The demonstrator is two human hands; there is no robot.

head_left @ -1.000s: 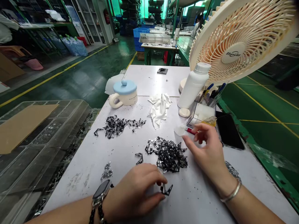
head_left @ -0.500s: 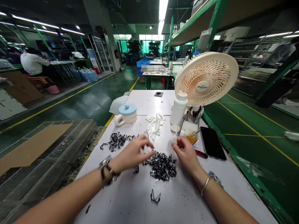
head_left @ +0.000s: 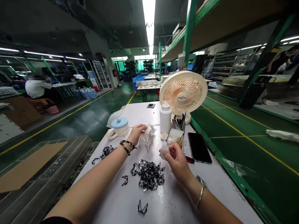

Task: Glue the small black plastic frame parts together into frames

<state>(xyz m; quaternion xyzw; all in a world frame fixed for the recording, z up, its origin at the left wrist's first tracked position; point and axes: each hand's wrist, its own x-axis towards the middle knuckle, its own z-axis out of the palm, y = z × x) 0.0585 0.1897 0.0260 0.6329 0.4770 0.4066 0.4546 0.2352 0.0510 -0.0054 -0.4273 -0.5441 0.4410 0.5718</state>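
Note:
My left hand [head_left: 137,134] pinches a crumpled white cloth [head_left: 147,138], whose lower tip hangs at the tabletop. In my right hand [head_left: 175,157] is a small translucent squeeze bottle [head_left: 164,150] with a narrow tip, held roughly upright between thumb and fingers. Between my forearms lies a heap of small black clips [head_left: 150,175]. A single black clip [head_left: 142,207] sits closer to me, and another clip [head_left: 125,180] lies left of the heap. More clips [head_left: 107,151] are piled beyond my left forearm, partly hidden by it.
A lidded mug [head_left: 120,127] stands at the left edge. Toward the right are a large white bottle [head_left: 165,119], a fan [head_left: 183,93], a tool holder [head_left: 178,123] and a phone [head_left: 200,147]. Clear plastic trays [head_left: 77,155] lie left of the table [head_left: 116,205]. A person [head_left: 36,87] sits far left.
My left hand has moved forward from above the clip heap and taken hold of the white cloth, lifting part of it. My right hand still holds the squeeze bottle. The camera view has shifted.

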